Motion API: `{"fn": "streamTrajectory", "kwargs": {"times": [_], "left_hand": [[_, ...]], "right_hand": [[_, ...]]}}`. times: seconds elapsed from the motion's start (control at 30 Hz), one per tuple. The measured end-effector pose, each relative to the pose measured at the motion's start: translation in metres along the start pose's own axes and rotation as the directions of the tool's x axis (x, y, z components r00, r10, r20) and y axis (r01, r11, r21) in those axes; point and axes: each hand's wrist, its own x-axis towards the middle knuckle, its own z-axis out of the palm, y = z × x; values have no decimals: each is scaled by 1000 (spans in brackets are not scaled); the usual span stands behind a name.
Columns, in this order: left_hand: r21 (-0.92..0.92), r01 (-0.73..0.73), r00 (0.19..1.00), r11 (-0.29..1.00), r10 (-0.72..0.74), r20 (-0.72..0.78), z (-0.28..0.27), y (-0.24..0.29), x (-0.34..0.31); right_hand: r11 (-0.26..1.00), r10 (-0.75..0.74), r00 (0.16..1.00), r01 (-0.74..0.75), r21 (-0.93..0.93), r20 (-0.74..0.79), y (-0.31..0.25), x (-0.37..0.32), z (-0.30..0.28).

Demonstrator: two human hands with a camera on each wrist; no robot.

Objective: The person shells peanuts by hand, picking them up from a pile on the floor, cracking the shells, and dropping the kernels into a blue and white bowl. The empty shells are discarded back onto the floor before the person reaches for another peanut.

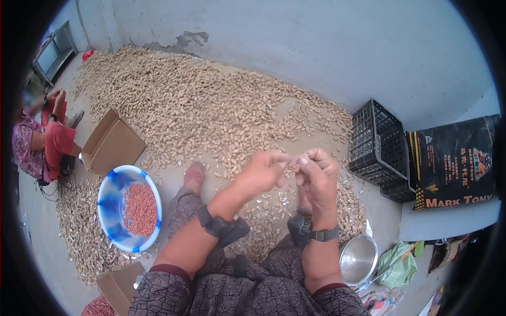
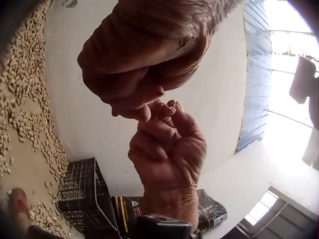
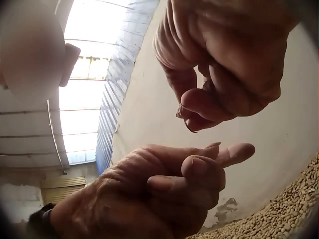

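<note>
In the head view both hands meet above the floor, in front of the knees. My right hand (image 1: 319, 176) pinches a peanut (image 1: 294, 166) between thumb and fingertips; its shell looks broken and something reddish shows. The peanut (image 2: 171, 106) also shows at those fingertips in the left wrist view. My left hand (image 1: 262, 171) is close beside it, fingers bent and index finger reaching toward the peanut. In the right wrist view a gap separates the left hand (image 3: 184, 184) from the right hand (image 3: 224, 74). I cannot tell whether the left fingers hold anything.
A wide heap of unshelled peanuts (image 1: 211, 105) spreads along the wall. Left stands a blue-and-white basin (image 1: 105, 210) with reddish kernels, near a cardboard box (image 1: 118, 139) and a seated person (image 1: 47, 137). Right are black crates (image 1: 363, 142), a black sack (image 1: 456, 163) and a metal bowl (image 1: 358, 259).
</note>
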Motion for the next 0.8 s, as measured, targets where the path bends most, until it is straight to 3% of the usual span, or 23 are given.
{"fn": "streamTrajectory", "kwargs": {"times": [0.1,0.17,0.23,0.27,0.3,0.43,0.47,0.5,0.53,0.6,0.63,0.7,0.73,0.8], "left_hand": [[149,32,999,988,-34,13,-3,7,-4],[-122,45,995,991,-34,92,-8,1,-1],[-203,70,992,977,-47,119,-7,2,-2],[-280,97,988,955,-57,147,-7,2,-2],[-281,95,988,955,-56,146,-5,1,-1],[-353,162,986,922,-134,104,2,1,-1],[-341,174,983,924,-145,109,2,2,-2],[-342,174,983,923,-146,107,2,1,-1],[-314,151,988,937,-132,80,1,-1,0],[-286,131,991,949,-120,55,-2,-4,3],[-317,109,994,942,-108,21,-7,-5,4],[-342,60,993,938,-92,-77,-13,-2,4],[-341,62,993,938,-94,-77,-14,0,3],[-322,-60,993,945,24,-114,-17,3,1]], "right_hand": [[995,69,998,-68,76,-3,-6,0,1],[997,48,999,-48,60,-3,-2,1,0],[999,28,1000,-28,44,-2,1,0,1],[998,-10,1000,9,-68,-16,3,0,3],[983,-50,998,45,-180,-25,4,-1,4],[959,-100,995,98,-265,6,4,-3,14],[829,-284,956,282,-483,71,9,-1,11],[619,-434,883,435,-654,176,12,1,10],[620,-432,885,433,-654,176,11,0,11],[928,-234,970,202,-312,-70,5,-4,16],[928,-232,970,199,-313,-70,0,-4,11],[915,-32,999,39,-403,24,-11,-2,-5],[915,-30,999,36,-401,23,-11,-1,-6],[921,233,960,-168,-350,153,-12,-2,-7]]}}
